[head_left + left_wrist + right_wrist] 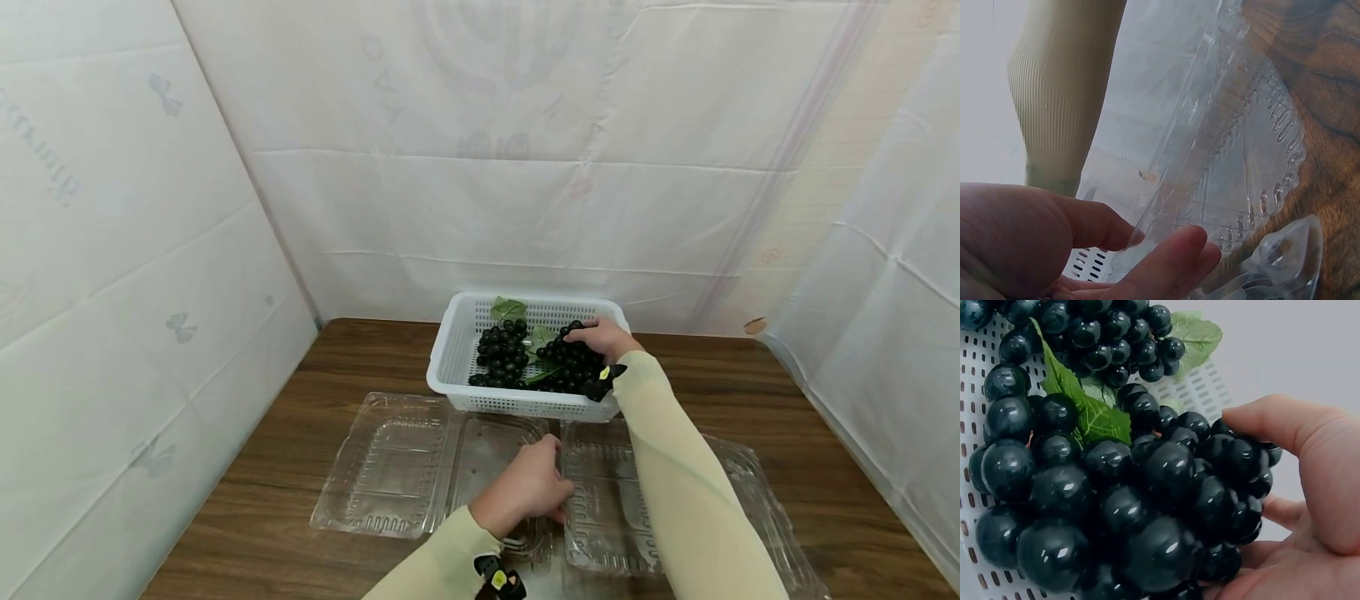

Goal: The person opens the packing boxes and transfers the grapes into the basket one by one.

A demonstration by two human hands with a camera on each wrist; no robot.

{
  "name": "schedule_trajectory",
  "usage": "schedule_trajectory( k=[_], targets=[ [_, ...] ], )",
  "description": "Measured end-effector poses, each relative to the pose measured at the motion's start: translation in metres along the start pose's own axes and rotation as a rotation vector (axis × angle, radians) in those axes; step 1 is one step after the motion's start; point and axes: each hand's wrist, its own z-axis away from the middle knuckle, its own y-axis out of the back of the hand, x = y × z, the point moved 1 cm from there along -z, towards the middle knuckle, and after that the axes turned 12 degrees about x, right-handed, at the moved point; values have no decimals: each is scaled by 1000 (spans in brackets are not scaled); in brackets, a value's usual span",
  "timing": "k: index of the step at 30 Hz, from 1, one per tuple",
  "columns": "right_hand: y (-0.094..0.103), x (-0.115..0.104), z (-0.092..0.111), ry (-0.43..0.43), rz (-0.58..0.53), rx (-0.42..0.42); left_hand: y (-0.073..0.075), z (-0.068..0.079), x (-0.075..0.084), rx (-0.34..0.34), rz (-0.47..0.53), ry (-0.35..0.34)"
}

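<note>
In the head view, a white perforated basket (pixel 450 367) holds two bunches of dark grapes with green leaves. My right hand (pixel 606 338) reaches into its right side and grips the right bunch of grapes (pixel 1166 469), thumb on top and fingers underneath in the right wrist view. The left bunch (pixel 501 354) lies beside it. My left hand (pixel 527 482) pinches the near-side rim of the right-hand clear plastic container (pixel 603 500) between thumb and fingers; the left wrist view shows that container (pixel 1229 162) close up. My right sleeve hides part of it.
Another clear plastic container (pixel 405 471), opened flat, lies on the left of the wooden table (pixel 255 467), partly under my left arm. White sheeting (pixel 510 208) hangs behind the basket and along both sides.
</note>
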Motion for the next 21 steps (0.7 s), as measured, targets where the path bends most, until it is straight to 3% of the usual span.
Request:
schedule_trajectory(
  k=[7,11,17,21],
  targets=[
    [0,-9,7,33,53,36,2,0,1,13,-6,-2],
    [1,-13,12,35,44,62,8,1,1,36,-20,-40],
    [4,-18,26,103,51,102,24,3,2,74,-68,-118],
    [9,-15,34,194,-16,193,42,5,7,112,-134,-186]
  ],
)
